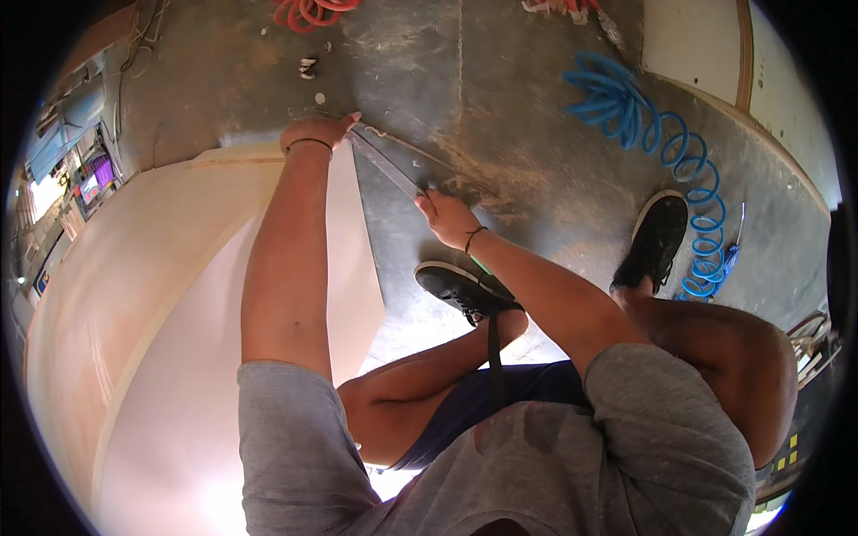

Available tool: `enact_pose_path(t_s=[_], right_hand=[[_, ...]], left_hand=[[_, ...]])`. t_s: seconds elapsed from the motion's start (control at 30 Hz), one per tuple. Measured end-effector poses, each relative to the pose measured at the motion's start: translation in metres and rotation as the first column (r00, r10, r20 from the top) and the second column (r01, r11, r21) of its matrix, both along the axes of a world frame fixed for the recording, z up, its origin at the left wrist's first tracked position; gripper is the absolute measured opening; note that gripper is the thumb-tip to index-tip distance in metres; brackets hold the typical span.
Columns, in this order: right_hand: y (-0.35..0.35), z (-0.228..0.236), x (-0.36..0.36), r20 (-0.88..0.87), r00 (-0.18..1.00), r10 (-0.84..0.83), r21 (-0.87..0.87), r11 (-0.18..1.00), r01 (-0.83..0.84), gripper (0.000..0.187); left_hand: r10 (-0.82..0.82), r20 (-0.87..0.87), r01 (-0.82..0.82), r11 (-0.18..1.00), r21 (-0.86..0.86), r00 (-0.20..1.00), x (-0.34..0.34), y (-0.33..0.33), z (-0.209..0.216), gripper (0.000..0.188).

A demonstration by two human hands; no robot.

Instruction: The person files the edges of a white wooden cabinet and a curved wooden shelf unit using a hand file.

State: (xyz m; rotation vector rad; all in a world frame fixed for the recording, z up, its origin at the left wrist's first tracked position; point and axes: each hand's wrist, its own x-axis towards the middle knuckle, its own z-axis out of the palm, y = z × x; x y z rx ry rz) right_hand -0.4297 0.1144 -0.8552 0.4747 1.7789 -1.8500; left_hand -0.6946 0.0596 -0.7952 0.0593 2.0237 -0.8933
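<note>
My right hand (447, 219) is closed around the near end of a long, flat grey metal file (387, 163). A bit of green, perhaps its handle, shows by my wrist. The file slants away to the far left, where its tip meets my left hand (319, 134). That hand is bent over the tip at the far corner of a large pale panel (344, 241), thumb out to the right; its other fingers are mostly hidden. The panel stands on my left, its narrow edge under the file's far end.
On the grey concrete floor (527, 107) a coiled blue hose (608, 98) lies at the far right, trailing toward my shoe (660, 234). Red coiled hose (313, 11) is at the far edge. White boards (693, 45) stand at the right. Cluttered items (89, 183) lie at far left.
</note>
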Motion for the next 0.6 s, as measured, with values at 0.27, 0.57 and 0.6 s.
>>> enact_pose_path(t_s=[0.27, 0.57, 0.6], right_hand=[[-0.003, 0.003, 0.003, 0.007, 1.0, -0.005, 0.036, 0.999, 0.005, 0.041], [-0.018, 0.007, 0.007, -0.006, 0.997, -0.077, 0.079, 0.994, 0.077, 0.042], [-0.02, 0.008, 0.006, -0.004, 0.997, -0.076, 0.069, 0.995, 0.076, 0.042]], left_hand=[[0.022, 0.121, -0.026, 0.999, 0.025, 0.992, -0.027, -0.042, -0.025, 0.074], [-0.012, 0.113, 0.001, 0.995, 0.105, 0.993, -0.015, -0.021, 0.0, 0.08], [-0.029, 0.093, 0.018, 0.992, 0.126, 0.995, -0.019, -0.04, -0.012, 0.077]])
